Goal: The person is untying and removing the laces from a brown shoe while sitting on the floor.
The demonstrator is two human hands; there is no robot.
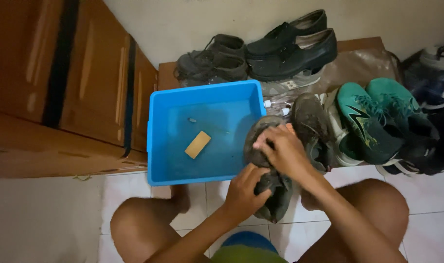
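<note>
Gripping a dark grey shoe (273,187) beside the blue tub (156,141), both hands are closed on it: left hand (244,190) near, right hand (282,151) far; cleaning seems underway, its mate (312,129) apparently untouched.

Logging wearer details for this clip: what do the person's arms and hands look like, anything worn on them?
Both arms are bare, no sleeves. The left hand and right hand show no gloves, rings, watch or bands; the dim light could hide small details.

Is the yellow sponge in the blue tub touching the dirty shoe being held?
Apart. The head view shows bare tub floor between the yellow sponge and the dirty shoe.
</note>
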